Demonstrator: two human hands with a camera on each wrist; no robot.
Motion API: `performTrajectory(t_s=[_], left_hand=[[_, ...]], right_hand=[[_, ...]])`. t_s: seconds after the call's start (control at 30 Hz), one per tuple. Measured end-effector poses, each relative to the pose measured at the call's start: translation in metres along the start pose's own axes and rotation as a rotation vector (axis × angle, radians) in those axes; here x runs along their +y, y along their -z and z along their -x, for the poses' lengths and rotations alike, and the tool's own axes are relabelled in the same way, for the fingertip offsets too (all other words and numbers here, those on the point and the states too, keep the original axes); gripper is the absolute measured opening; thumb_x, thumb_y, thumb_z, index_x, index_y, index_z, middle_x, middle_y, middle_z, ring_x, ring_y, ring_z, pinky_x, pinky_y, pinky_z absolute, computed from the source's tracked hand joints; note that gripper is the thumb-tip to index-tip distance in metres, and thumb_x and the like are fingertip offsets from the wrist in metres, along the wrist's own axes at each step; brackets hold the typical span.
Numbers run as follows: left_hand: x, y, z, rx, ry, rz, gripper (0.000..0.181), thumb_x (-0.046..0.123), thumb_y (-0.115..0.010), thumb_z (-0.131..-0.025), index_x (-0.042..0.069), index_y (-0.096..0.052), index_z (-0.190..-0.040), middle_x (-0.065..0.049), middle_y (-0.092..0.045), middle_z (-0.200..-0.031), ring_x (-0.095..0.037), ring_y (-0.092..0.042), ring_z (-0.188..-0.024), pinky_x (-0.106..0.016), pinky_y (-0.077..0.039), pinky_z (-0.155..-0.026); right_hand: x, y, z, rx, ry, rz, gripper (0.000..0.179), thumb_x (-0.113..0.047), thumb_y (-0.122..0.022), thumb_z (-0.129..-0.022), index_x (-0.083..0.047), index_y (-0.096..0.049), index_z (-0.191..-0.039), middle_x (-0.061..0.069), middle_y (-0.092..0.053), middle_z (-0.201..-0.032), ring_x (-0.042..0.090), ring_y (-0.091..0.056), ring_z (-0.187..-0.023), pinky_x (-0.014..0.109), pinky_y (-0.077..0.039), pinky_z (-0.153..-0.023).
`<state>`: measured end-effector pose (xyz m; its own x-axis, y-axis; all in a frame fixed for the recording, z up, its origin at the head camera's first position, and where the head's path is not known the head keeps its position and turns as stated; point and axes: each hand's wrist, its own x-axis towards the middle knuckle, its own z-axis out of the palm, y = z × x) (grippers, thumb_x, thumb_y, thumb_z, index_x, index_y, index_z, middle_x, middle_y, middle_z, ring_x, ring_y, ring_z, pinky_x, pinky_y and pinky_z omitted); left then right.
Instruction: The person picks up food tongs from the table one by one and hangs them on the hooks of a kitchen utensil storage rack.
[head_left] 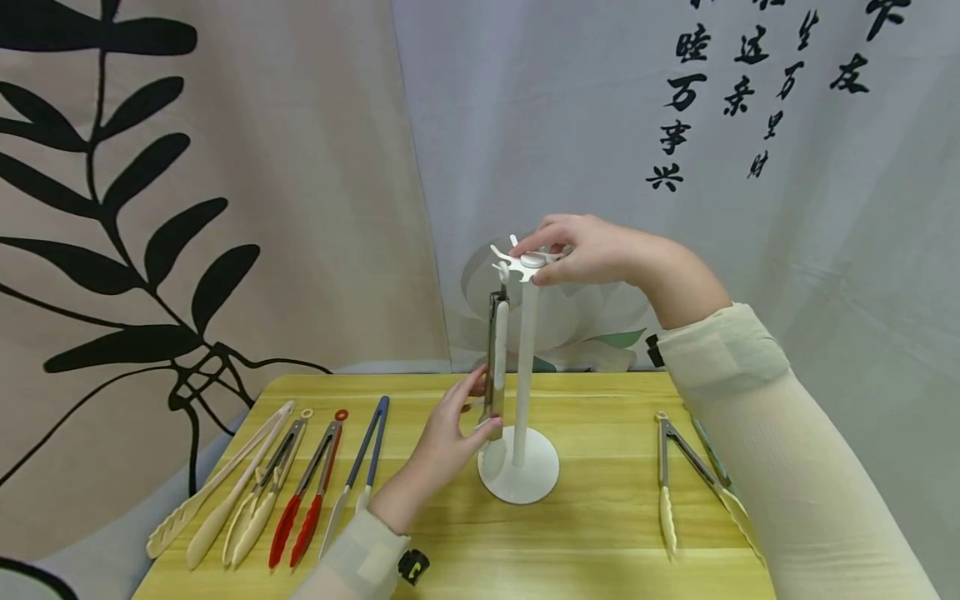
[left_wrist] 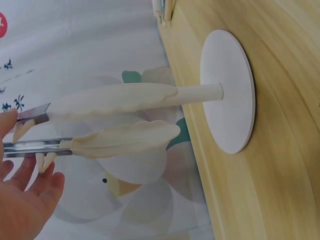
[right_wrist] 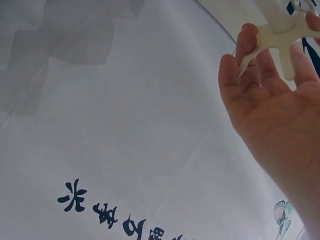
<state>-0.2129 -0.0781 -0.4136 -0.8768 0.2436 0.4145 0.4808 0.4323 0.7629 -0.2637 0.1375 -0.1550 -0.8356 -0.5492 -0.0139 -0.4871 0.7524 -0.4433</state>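
Note:
A white utensil stand (head_left: 527, 367) with a round base and a hooked top stands on the wooden table. Tongs (head_left: 495, 358) with metal arms and cream scalloped heads (left_wrist: 125, 140) hang upright at its left side, heads down. My left hand (head_left: 450, 437) holds the tongs by the metal arms, thumb on one side and fingers on the other; the left wrist view shows the two heads apart. My right hand (head_left: 592, 250) grips the hooked top (right_wrist: 280, 40) from above, fingers curled around its prongs.
Left on the table lie pale tongs (head_left: 206, 533), cream-tipped metal tongs (head_left: 255, 529), red-tipped tongs (head_left: 307, 525) and blue-handled tongs (head_left: 378, 429). Spread cream-tipped tongs (head_left: 667, 508) lie at the right, beside a greenish item (head_left: 708, 446) partly hidden by my sleeve. A printed curtain hangs behind.

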Motion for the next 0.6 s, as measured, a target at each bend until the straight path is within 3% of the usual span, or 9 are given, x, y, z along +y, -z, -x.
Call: performTrajectory(t_s=[0.23,0.6], left_hand=[[-0.0015,0.0024,0.0012,-0.008,0.001,-0.017,0.066,0.027,-0.062,-0.092,0.029,-0.028,-0.149,0.006,-0.047,-0.142,-0.019,-0.043,-0.130,-0.048,-0.037,-0.106],[-0.0074,0.0095,0.0070,0.022,0.006,-0.015,0.061,0.030,-0.058,-0.094,0.030,-0.029,-0.148,0.006,-0.045,-0.143,-0.018,-0.043,-0.130,-0.046,-0.033,-0.109]], right_hand=[[0.0006,0.0010,-0.0001,0.000,0.013,-0.005,0.042,-0.020,-0.064,-0.088,-0.023,-0.059,-0.130,-0.003,-0.049,-0.127,0.023,-0.045,-0.110,0.038,-0.046,-0.085],[0.0006,0.0009,0.0000,-0.002,0.007,0.005,0.042,-0.021,-0.064,-0.089,-0.023,-0.058,-0.130,-0.003,-0.050,-0.126,0.022,-0.044,-0.110,0.038,-0.046,-0.085]])
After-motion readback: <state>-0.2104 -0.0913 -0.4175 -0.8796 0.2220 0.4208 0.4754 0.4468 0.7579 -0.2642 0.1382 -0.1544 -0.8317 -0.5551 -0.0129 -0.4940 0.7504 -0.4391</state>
